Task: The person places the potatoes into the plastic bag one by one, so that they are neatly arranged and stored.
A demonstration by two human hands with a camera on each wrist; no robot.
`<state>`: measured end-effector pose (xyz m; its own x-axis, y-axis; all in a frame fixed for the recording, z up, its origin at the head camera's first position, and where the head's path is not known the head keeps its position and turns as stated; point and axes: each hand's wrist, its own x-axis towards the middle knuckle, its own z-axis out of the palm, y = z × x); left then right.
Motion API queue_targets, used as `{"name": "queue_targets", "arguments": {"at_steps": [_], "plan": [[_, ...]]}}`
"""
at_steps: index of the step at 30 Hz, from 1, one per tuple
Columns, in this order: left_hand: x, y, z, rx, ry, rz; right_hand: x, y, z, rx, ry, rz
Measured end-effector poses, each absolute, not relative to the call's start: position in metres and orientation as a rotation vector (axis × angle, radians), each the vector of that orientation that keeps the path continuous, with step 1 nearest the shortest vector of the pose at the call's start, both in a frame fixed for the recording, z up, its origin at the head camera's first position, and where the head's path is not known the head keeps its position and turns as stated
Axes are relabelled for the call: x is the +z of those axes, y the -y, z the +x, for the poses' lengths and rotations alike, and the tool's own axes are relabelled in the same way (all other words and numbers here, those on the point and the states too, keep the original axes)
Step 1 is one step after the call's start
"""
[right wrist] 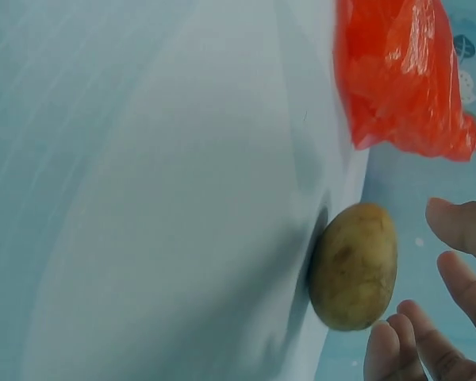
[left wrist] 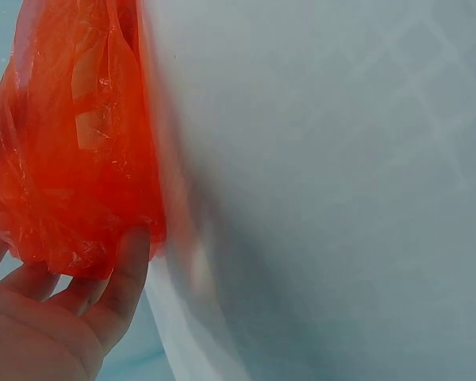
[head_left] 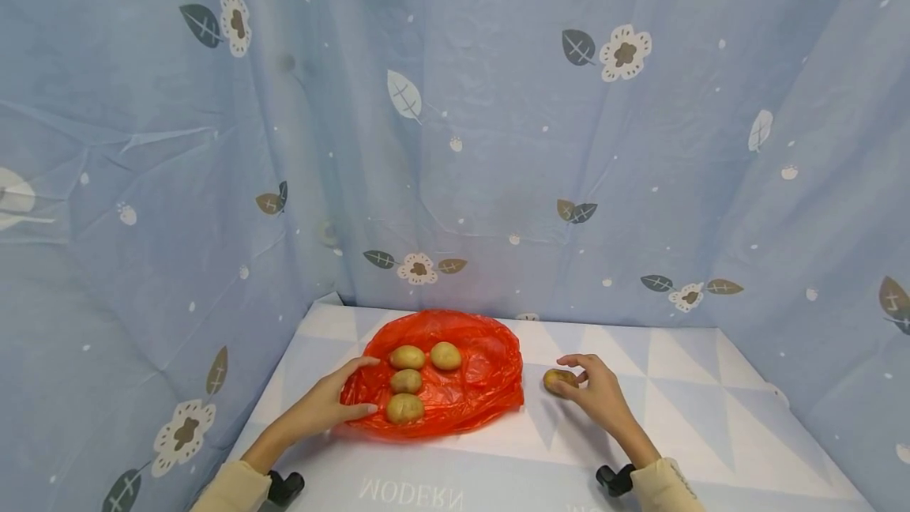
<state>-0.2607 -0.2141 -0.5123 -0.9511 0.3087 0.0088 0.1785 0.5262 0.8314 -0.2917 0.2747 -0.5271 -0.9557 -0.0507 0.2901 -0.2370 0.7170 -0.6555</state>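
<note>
A red plastic bag (head_left: 490,374) lies spread open on the table, with several potatoes (head_left: 406,408) inside toward its left half. At the bag's left edge is my left hand (head_left: 330,401), thumb and forefinger spread apart. The left wrist view has its fingers against the side of the red bag (left wrist: 79,182). To the right of the bag, one more potato (head_left: 559,382) sits on the table. My right hand (head_left: 597,393) reaches over it with parted fingers. A gap shows between those fingers (right wrist: 468,290) and the potato (right wrist: 354,267) in the right wrist view.
The table (head_left: 675,417) has a pale cover with triangles and printed letters. Blue curtains (head_left: 498,141) with flowers and leaves hang behind it and along both sides. Each wrist carries a black camera mount (head_left: 615,480).
</note>
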Motion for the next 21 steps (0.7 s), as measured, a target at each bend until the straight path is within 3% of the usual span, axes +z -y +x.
{"name": "queue_targets", "arguments": {"at_steps": [21], "plan": [[-0.513,0.214,-0.26,1.431,-2.602,0.411,-0.539,-0.288,-0.296,1.14,2.818,0.131]]}}
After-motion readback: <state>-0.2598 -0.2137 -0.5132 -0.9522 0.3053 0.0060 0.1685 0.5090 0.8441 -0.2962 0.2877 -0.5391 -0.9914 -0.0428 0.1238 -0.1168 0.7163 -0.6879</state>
